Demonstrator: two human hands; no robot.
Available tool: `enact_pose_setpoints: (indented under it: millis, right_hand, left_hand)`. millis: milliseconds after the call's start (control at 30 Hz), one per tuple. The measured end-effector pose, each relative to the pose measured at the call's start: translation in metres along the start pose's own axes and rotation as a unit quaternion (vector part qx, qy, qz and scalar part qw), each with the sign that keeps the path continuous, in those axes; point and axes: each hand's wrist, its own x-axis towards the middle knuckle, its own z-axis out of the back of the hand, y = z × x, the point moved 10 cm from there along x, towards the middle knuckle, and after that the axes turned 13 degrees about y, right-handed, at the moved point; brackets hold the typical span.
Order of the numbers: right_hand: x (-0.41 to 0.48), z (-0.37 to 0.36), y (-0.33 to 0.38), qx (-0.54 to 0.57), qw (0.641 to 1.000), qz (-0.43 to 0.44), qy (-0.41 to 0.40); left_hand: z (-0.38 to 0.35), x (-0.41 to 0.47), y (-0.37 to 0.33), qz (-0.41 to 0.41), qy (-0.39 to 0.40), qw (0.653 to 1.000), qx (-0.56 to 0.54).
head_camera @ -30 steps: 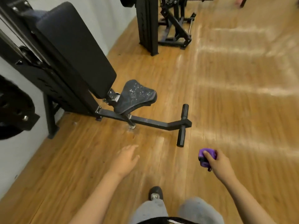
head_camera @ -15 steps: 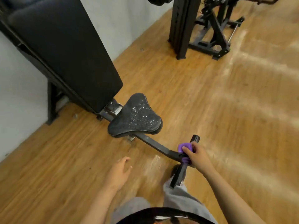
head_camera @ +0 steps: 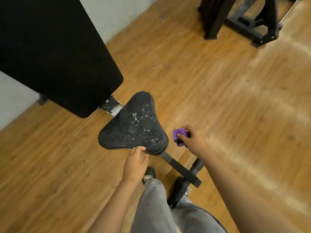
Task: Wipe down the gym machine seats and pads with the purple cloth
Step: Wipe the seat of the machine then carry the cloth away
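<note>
Purple cloth (head_camera: 178,134) in the right hand's (head_camera: 193,141) closed grip beside the seat (head_camera: 133,130); left hand (head_camera: 134,163) loose-fingered at its edge.

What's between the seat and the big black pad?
A scuffed metal bracket sits between the seat and the back pad, shown in the head view.

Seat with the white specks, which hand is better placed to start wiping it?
Right. The right hand holds the purple cloth just beside the right edge of the seat. The left hand is bare, its fingers at the near edge.
</note>
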Motion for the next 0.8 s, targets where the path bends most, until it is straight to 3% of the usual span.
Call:
enact_pose_setpoints:
  millis: [133,333,500,667,733,800]
  right_hand:
    - [0.025,-0.005,-0.022,0.035,0.999,0.008,0.005]
    - [0.074,-0.018,-0.054,0.065,0.994,0.034,0.08]
    - [0.105,-0.035,-0.059,0.09,0.976,0.132,0.15]
    - [0.111,-0.049,-0.065,0.118,0.961,0.183,0.173]
    - [0.122,-0.052,-0.07,0.127,0.958,0.188,0.175]
    - [0.145,-0.053,-0.068,0.113,0.96,0.196,0.162]
  left_hand:
    - [0.003,0.023,0.016,0.052,-0.089,0.993,-0.049]
    - [-0.038,0.026,0.037,0.182,-0.248,0.932,-0.193]
    - [-0.081,0.039,0.047,0.288,-0.38,0.823,-0.308]
    - [-0.089,0.057,0.034,0.335,-0.506,0.71,-0.356]
    - [-0.087,0.058,0.032,0.381,-0.531,0.681,-0.33]
    - [-0.086,0.059,0.034,0.409,-0.537,0.676,-0.293]
